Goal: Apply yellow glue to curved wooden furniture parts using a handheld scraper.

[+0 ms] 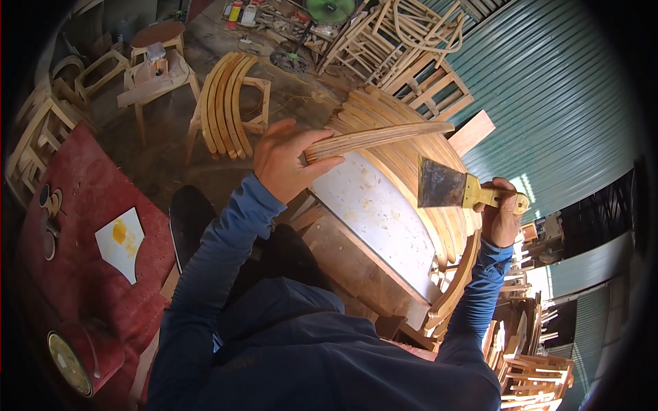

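My left hand is closed on one end of a curved wooden piece, thumb below and fingers above, its layered edge facing me. The piece stretches to the right above a row of similar curved wooden pieces. Those lie side by side on a white-topped bench spotted with yellow. In my right hand is a putty knife with a yellow handle and a wide, dark-stained blade. The blade points left, apart from the piece in my left hand.
On the left a red surface holds a white sheet with a yellow smear, small round lids and a can. More curved pieces rest on a stool ahead. Stacked chair frames and a green fan stand farther off.
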A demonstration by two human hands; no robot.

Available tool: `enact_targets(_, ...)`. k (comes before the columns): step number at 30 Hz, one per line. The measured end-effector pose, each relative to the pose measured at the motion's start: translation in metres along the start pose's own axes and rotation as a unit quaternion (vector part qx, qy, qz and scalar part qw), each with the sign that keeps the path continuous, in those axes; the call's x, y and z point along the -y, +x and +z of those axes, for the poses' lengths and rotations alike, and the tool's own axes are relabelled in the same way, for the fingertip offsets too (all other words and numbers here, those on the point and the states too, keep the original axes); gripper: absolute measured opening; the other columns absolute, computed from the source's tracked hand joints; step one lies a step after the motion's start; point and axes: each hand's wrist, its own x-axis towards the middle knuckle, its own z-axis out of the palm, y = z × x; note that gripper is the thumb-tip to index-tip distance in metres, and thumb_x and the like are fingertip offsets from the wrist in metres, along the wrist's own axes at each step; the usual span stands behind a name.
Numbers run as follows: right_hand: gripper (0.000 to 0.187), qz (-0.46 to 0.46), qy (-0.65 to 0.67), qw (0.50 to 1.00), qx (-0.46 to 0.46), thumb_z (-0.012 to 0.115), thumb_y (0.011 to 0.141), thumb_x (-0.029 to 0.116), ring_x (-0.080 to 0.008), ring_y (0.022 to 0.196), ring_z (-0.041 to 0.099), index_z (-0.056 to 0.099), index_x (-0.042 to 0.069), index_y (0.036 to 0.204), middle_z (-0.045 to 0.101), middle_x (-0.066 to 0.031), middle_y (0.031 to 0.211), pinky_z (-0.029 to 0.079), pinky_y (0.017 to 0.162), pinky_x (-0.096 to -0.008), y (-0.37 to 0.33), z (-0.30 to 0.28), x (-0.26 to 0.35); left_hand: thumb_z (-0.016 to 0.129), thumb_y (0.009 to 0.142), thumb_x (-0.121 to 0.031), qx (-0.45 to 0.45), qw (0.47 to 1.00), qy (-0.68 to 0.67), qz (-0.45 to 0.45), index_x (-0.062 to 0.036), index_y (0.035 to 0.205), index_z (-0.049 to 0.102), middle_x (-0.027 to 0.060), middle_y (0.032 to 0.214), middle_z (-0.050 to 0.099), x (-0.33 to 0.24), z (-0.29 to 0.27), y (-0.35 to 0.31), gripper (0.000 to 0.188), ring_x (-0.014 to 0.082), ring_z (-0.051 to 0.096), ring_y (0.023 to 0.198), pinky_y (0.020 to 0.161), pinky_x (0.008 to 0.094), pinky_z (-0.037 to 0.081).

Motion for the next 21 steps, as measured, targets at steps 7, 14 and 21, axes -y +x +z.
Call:
enact_targets(7, 0.032, 0.094, 0.132, 0.987, -0.001, 0.066, 0.098, 0.016, -0.033, 0.092, 0.071, 0.062, -0.003, 0.123, 0.065, -0.025, 0.119, 0.058, 0.086, -0.0434, -0.062, 0.042, -0.067, 0.083, 0.076, -0.034, 0.153, 0.964, 0.042, -0.213, -0.007, 0.106, 0.074, 0.0118, 0.086, 0.071, 0.024, 0.004, -0.082, 0.041, 0.0326, 0.066, 0.079, 0.08, 0.0416, 0.051)
enact_targets(14, 0.035, 0.212, 0.225, 0.945, -0.103, 0.072, 0.094, 0.024, -0.033, 0.094, 0.07, 0.064, 0.0, 0.119, 0.066, -0.0239, 0.121, 0.057, 0.086, -0.0424, -0.14, 0.049, -0.144, 0.082, 0.078, -0.032, 0.253, 0.943, 0.132, -0.17, -0.0111, 0.111, 0.073, 0.0096, 0.077, 0.067, 0.043, 0.028, -0.166, 0.04, 0.0311, 0.063, 0.074, 0.072, 0.043, 0.051)
enact_targets(21, 0.02, 0.285, 0.301, 0.887, -0.206, 0.073, 0.093, 0.022, -0.0295, 0.104, 0.068, 0.072, 0.007, 0.107, 0.069, -0.0177, 0.122, 0.053, 0.096, -0.0423, -0.199, 0.042, -0.185, 0.083, 0.077, -0.025, 0.251, 0.95, 0.113, -0.149, -0.0107, 0.108, 0.073, 0.0077, 0.079, 0.069, 0.046, 0.04, -0.182, 0.036, 0.0286, 0.066, 0.075, 0.074, 0.0411, 0.052)
